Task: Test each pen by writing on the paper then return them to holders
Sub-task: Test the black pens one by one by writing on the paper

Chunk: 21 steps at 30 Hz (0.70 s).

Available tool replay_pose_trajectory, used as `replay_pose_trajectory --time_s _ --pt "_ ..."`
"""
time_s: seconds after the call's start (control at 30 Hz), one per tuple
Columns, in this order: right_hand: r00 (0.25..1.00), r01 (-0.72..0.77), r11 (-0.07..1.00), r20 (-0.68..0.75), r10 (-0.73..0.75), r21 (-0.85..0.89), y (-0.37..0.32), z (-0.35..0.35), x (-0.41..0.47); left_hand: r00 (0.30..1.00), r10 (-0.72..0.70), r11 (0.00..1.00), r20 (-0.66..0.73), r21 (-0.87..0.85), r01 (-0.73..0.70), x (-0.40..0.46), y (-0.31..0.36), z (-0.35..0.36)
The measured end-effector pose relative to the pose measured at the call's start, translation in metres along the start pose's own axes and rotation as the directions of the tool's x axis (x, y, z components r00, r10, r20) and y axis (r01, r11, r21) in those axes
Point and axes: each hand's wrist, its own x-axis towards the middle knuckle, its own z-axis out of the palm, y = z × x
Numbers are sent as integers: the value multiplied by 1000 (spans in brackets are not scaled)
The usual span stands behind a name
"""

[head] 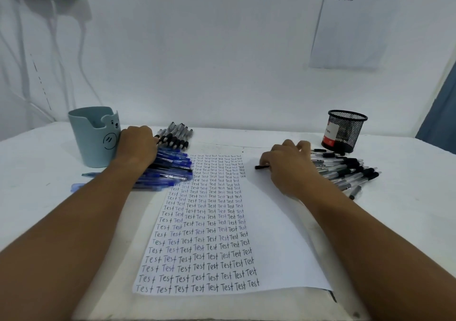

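Head view, looking down on a white table (44, 162), all places given from the paper (271, 222) lying at centre.

- Paper: left columns filled top to bottom with rows of "Test"; right-hand strip bare.
- Left of the paper's top corner: heap of blue pens (170, 167), long axes running left to right, tips overlapping the sheet's edge. Two more blue pens farther left, partly under the forearm.
- Beyond that heap, above the paper's top edge: short row of black-grip pens (176, 135), axes pointing away toward the wall.
- Far left of the paper: pale blue bear-face holder (95, 138), upright, contents not visible.
- Right of the paper's top corner: fan of black pens (345, 170), axes roughly left to right.
- Beyond the fan: black mesh holder (345, 130), upright; whether any pens stand in it cannot be told.
- Left hand (137, 145): knuckles up, fingers curled down over the near end of the pen heaps, touching the bear holder's side — whether a pen is actually pinched cannot be told.
- Right hand (288, 165): resting at the paper's right edge, fingers curled round a single black pen (262, 167), its dark end jutting left over the bare strip.

Judgement: held pen already lies over unwritten paper, axis crosswise to the sheet, so next stroke falls to the right hand — the mesh holder just beyond it being the nearer return place.
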Motion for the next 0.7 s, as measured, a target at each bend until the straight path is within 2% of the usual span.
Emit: replay_pose_trajectory --time_s 0.1,0.2,0.3,0.43,0.6,0.7 --pt "991 134 973 -26 -131 188 -7 1 1 1000 13 997 25 75 -15 0 2 -1" --pt "977 214 937 -44 -211 277 -13 0 0 999 29 990 38 134 -33 0 2 0" --pt "975 219 931 -20 -223 291 -14 3 2 998 32 988 53 149 -39 0 2 2" --pt "986 158 957 13 -166 245 -9 8 2 999 22 994 46 109 -27 1 0 4" --pt "988 152 962 -33 -148 227 -8 9 1 999 15 997 41 69 -17 0 1 1" --pt "981 183 945 -113 -157 273 -11 8 0 1000 22 998 21 59 -23 -3 8 -2"
